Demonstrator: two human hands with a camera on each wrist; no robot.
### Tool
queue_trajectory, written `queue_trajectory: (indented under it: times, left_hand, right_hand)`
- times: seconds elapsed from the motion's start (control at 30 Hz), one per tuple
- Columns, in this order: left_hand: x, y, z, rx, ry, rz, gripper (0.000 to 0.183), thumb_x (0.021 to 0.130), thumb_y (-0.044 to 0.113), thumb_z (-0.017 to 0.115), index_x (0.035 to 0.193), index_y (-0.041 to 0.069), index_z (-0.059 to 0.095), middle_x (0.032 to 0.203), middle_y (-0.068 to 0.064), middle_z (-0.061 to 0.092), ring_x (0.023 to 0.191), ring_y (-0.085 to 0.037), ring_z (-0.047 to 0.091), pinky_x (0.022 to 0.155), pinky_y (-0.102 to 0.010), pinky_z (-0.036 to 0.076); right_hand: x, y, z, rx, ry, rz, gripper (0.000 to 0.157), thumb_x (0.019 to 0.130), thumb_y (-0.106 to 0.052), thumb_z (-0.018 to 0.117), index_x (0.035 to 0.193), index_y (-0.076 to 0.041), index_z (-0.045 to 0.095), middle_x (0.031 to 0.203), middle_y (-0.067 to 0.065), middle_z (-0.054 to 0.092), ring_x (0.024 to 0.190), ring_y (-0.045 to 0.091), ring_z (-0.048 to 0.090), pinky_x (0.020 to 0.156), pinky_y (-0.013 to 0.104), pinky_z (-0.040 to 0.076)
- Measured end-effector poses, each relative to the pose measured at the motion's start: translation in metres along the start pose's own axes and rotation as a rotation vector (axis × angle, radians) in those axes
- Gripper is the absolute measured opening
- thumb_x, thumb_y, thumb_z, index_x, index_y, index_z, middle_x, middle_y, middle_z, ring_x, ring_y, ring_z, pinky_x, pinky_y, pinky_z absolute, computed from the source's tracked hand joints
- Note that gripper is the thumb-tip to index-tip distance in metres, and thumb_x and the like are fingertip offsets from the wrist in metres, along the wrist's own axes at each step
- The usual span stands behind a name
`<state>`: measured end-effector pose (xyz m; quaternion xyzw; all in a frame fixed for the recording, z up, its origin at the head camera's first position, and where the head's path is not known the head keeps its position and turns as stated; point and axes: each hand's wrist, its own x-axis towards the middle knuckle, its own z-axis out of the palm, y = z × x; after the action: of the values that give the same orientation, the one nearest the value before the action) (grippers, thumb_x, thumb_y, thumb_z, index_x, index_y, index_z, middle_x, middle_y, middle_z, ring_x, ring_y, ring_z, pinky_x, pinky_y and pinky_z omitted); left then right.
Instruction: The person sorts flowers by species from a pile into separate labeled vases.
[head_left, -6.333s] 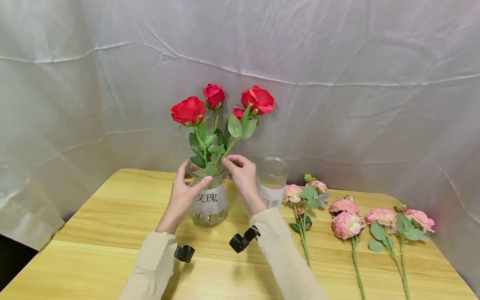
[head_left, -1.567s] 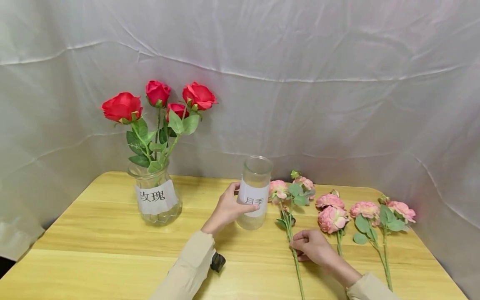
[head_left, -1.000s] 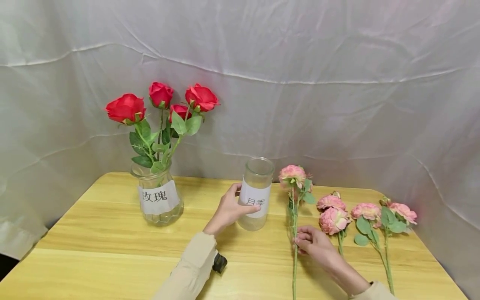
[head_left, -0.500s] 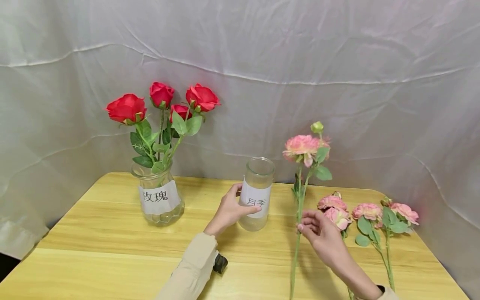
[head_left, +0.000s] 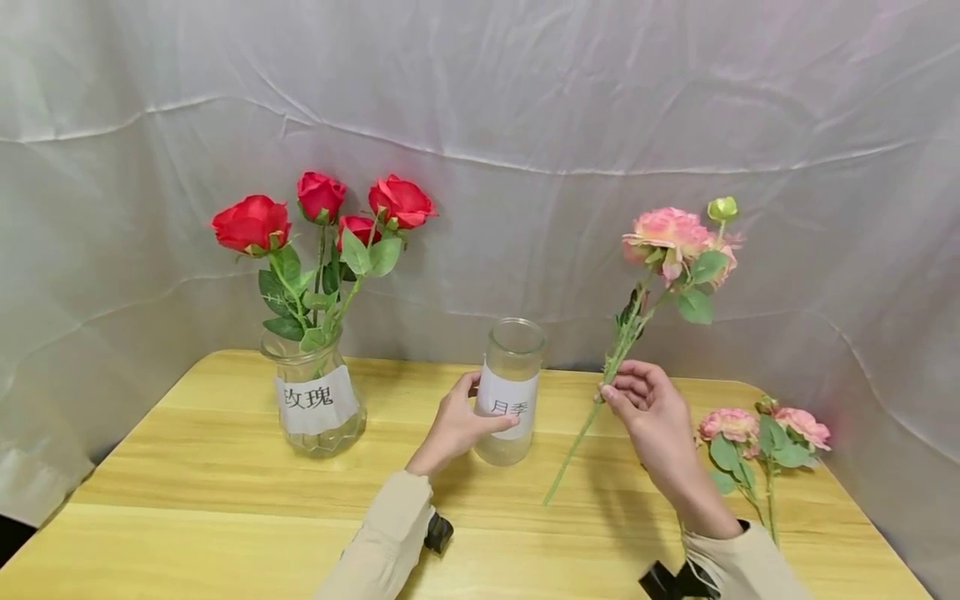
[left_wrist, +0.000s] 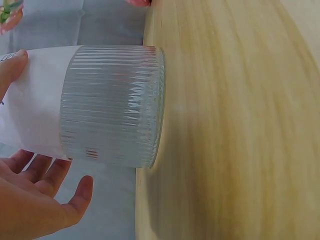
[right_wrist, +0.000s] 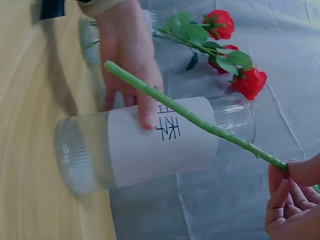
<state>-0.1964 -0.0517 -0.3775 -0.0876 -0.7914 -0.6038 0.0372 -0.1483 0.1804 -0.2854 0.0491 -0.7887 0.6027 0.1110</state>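
My left hand (head_left: pixel 453 425) holds a straight glass vase (head_left: pixel 517 387) around its white paper label, thumb across the front. In the left wrist view the vase's ribbed base (left_wrist: pixel 110 107) stands on the wood. To the vase's right, my right hand (head_left: pixel 660 421) pinches the green stem of a pink artificial flower (head_left: pixel 666 237). It is held in the air, leaning right, with its bare stem end low to the left and a green bud on top. The right wrist view has that stem (right_wrist: pixel 200 122) crossing in front of the vase, outside it.
At left, a wider glass vase (head_left: pixel 318 425) with its own label holds several red roses (head_left: pixel 251 225). More pink flowers (head_left: pixel 727 425) lie at the right of the wooden table (head_left: pixel 225 492). A grey cloth (head_left: pixel 525 108) hangs behind the table.
Earlier both hands were at the rose vase. Since then the left hand has taken the straight vase, and the right has lifted a pink flower off the table, up and right.
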Motion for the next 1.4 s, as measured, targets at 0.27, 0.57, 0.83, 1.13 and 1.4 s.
queue_trajectory:
  times: [0.27,0.57,0.83,1.13,1.4]
  left_hand:
    - [-0.002,-0.001,0.000,-0.011,-0.001,0.002,0.080,0.070,0.024,0.086,0.136,0.004,0.045,0.128,-0.012,0.054,0.119,-0.030,0.048,0.100,-0.051,0.036]
    - [-0.002,0.000,0.000,-0.016,0.001,0.001,0.080,0.070,0.023,0.086,0.136,0.004,0.046,0.128,-0.012,0.054,0.120,-0.030,0.047,0.100,-0.051,0.036]
    - [-0.001,-0.001,0.001,-0.013,0.002,0.003,0.080,0.070,0.023,0.087,0.137,0.004,0.045,0.127,-0.012,0.054,0.119,-0.029,0.048,0.099,-0.050,0.037]
    - [-0.002,-0.002,-0.002,-0.009,0.009,-0.003,0.078,0.070,0.021,0.086,0.136,0.004,0.046,0.127,-0.012,0.054,0.119,-0.030,0.048,0.100,-0.051,0.036]
    - [-0.002,-0.001,-0.001,-0.016,0.002,0.010,0.080,0.071,0.022,0.086,0.137,0.004,0.045,0.126,-0.012,0.054,0.118,-0.029,0.048,0.099,-0.049,0.037]
  right_hand:
    - [0.020,0.003,0.009,0.152,0.127,0.099,0.038,0.093,0.006,0.057,0.130,0.012,0.048,0.092,-0.005,0.060,0.085,-0.001,0.061,0.075,0.015,0.049]
    - [0.028,0.016,0.016,0.206,0.114,0.087,0.028,0.092,0.010,0.055,0.119,0.016,0.048,0.083,-0.010,0.061,0.079,0.000,0.059,0.071,0.015,0.048]
    - [0.028,0.011,0.018,0.296,0.133,0.016,0.018,0.093,0.011,0.052,0.111,0.012,0.049,0.085,-0.006,0.062,0.080,0.002,0.062,0.070,0.017,0.048]
    - [0.029,-0.018,0.027,0.593,0.185,-0.063,0.016,0.095,0.011,0.049,0.107,0.001,0.047,0.092,0.006,0.060,0.084,0.011,0.061,0.069,0.016,0.048]
    - [0.046,-0.044,0.022,0.812,0.279,-0.233,0.013,0.092,0.013,0.052,0.099,0.002,0.052,0.086,0.010,0.061,0.076,0.016,0.063,0.062,0.017,0.048]
